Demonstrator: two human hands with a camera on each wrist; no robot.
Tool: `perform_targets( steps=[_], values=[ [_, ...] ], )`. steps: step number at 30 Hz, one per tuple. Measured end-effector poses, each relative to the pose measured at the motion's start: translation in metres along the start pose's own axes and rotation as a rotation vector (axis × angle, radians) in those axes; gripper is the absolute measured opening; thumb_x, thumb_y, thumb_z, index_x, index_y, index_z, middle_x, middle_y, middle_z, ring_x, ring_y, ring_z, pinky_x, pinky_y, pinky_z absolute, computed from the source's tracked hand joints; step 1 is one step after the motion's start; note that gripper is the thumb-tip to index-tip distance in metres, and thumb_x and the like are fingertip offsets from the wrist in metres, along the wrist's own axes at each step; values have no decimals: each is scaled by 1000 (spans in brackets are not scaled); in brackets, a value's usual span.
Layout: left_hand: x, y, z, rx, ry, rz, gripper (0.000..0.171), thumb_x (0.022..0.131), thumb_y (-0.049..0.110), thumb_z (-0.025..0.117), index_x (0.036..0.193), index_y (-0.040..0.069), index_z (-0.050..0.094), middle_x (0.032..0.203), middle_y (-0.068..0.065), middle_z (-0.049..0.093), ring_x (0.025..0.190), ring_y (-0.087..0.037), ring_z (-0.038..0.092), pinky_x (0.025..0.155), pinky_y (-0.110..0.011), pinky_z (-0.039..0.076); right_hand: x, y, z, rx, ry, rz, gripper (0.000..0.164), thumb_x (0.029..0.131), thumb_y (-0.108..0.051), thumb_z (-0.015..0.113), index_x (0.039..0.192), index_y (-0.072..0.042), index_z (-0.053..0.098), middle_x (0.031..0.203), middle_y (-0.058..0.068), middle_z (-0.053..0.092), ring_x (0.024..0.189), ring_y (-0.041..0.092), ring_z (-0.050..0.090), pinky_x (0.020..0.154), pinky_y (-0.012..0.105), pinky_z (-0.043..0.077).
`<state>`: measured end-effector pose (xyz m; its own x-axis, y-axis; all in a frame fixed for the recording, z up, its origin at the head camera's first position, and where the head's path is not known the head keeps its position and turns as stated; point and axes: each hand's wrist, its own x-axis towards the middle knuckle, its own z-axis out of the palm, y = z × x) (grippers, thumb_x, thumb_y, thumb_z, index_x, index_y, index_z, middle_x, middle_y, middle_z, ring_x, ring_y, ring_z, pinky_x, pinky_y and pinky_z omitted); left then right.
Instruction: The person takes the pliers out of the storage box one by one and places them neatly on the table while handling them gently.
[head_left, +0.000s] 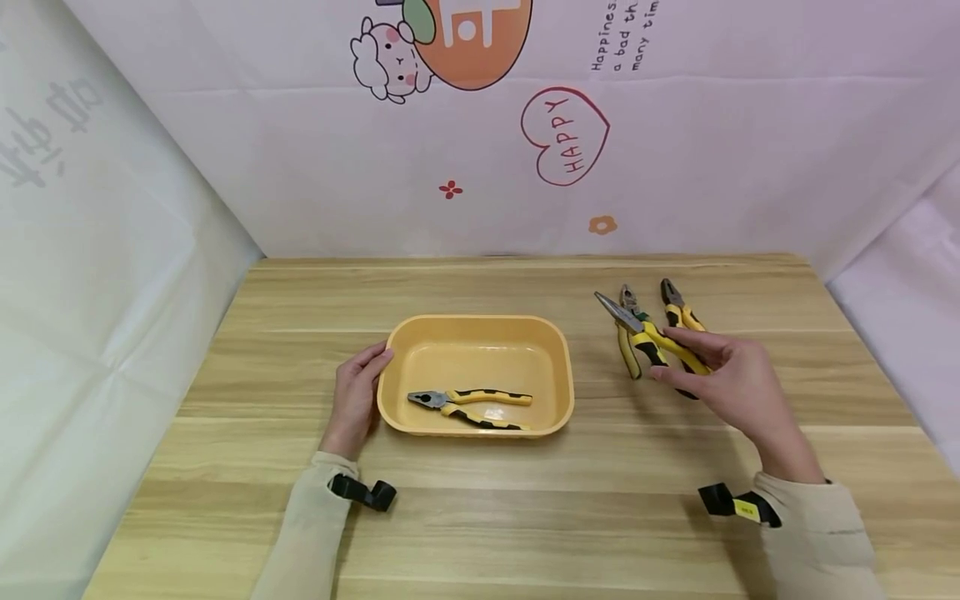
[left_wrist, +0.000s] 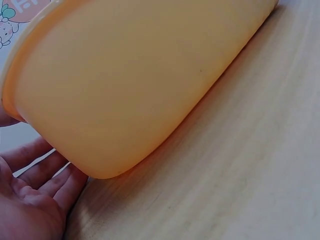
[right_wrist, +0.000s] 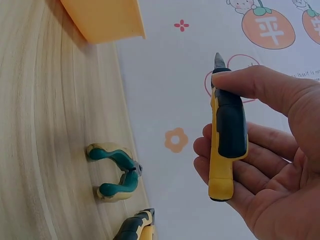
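Note:
A yellow plastic tray (head_left: pixel 480 331) sits on the table, with black-and-yellow combination pliers (head_left: pixel 472 406) lying in it. My left hand (head_left: pixel 357 398) holds the tray's left end, thumb at the rim and the other fingers (left_wrist: pixel 55 175) against the outer wall. To the right of the tray, long-nose pliers (head_left: pixel 652 337) with yellow-and-black handles are raised off the table. My right hand (head_left: pixel 738 379) pinches them by the handles between thumb and fingers. Below them lie green-and-yellow pliers (right_wrist: pixel 120 172) and another black-and-yellow pair (head_left: pixel 678 307), partly hidden in the head view.
The wood-grain table (head_left: pixel 540 525) ends at the back against a white printed cloth (head_left: pixel 337 183). More white cloth (head_left: pixel 97 292) hangs along the left side. Each wrist wears a black strap (head_left: pixel 363 490).

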<state>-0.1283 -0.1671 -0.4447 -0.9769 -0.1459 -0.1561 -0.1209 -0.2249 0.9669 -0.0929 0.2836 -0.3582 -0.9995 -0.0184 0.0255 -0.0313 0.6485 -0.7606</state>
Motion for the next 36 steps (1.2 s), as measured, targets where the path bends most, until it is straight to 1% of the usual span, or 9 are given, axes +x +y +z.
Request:
perform_targets(
  steps=[7, 14, 16, 20, 25, 27, 30, 33, 36],
  values=[
    [3, 0, -1, 2, -15, 5, 37, 102, 6, 58, 135, -12, 57, 135, -25, 58, 103, -13, 69, 91, -27, 58, 0, 2, -2, 9, 8, 17, 67, 83, -36, 86, 138, -5, 63, 143, 20, 55, 130, 41, 52, 83, -2, 42],
    [7, 0, 1, 6, -17, 29, 37, 102, 6, 58, 134, -12, 58, 131, -21, 62, 102, -15, 69, 90, -27, 59, 1, 11, -12, -17, 48, 50, 68, 83, -37, 85, 141, -8, 62, 142, 19, 57, 129, 39, 55, 78, 2, 47],
    [8, 1, 2, -4, -13, 35, 37, 101, 6, 59, 133, -12, 58, 127, -18, 64, 101, -15, 70, 90, -27, 59, 1, 15, -15, -10, 58, 63, 69, 83, -37, 86, 140, -8, 61, 141, 20, 57, 128, 32, 57, 77, 2, 47],
    [9, 0, 3, -16, -9, 40, 37, 101, 5, 58, 133, -13, 58, 120, -10, 68, 100, -13, 70, 90, -26, 58, 2, 24, -22, 2, 77, 103, 69, 84, -38, 84, 140, -6, 61, 141, 21, 57, 123, 11, 60, 75, 5, 51],
    [9, 0, 2, -16, -14, 36, 37, 102, 7, 58, 134, -12, 58, 118, -8, 69, 99, -12, 70, 88, -26, 59, 3, 35, -31, -9, 101, 148, 70, 85, -43, 82, 141, -7, 60, 143, 21, 55, 122, 5, 58, 75, 3, 50],
    [9, -1, 2, -13, -20, 36, 37, 102, 7, 58, 134, -12, 58, 120, -10, 68, 99, -12, 70, 88, -26, 59, 3, 40, -34, -23, 119, 158, 69, 85, -43, 81, 140, -6, 61, 142, 22, 56, 116, -1, 60, 72, 4, 50],
    [9, -2, 2, -11, -20, 39, 37, 102, 7, 57, 133, -13, 58, 121, -11, 67, 100, -12, 69, 89, -26, 59, 6, 50, -39, -51, 139, 159, 69, 86, -43, 81, 139, -4, 61, 139, 24, 57, 104, -10, 56, 68, 5, 50],
    [9, -2, 2, -4, -16, 41, 37, 102, 7, 57, 133, -13, 58, 122, -12, 67, 100, -12, 69, 89, -26, 59, 10, 58, -44, -76, 150, 177, 70, 87, -45, 80, 140, -4, 61, 139, 25, 56, 109, 1, 60, 66, 5, 49],
    [9, -2, 1, 0, -13, 41, 37, 102, 7, 57, 133, -13, 58, 122, -12, 67, 100, -13, 69, 89, -26, 59, 14, 65, -47, -97, 154, 201, 72, 87, -48, 78, 141, -4, 60, 140, 25, 56, 122, 25, 60, 66, 4, 47]
  ],
)
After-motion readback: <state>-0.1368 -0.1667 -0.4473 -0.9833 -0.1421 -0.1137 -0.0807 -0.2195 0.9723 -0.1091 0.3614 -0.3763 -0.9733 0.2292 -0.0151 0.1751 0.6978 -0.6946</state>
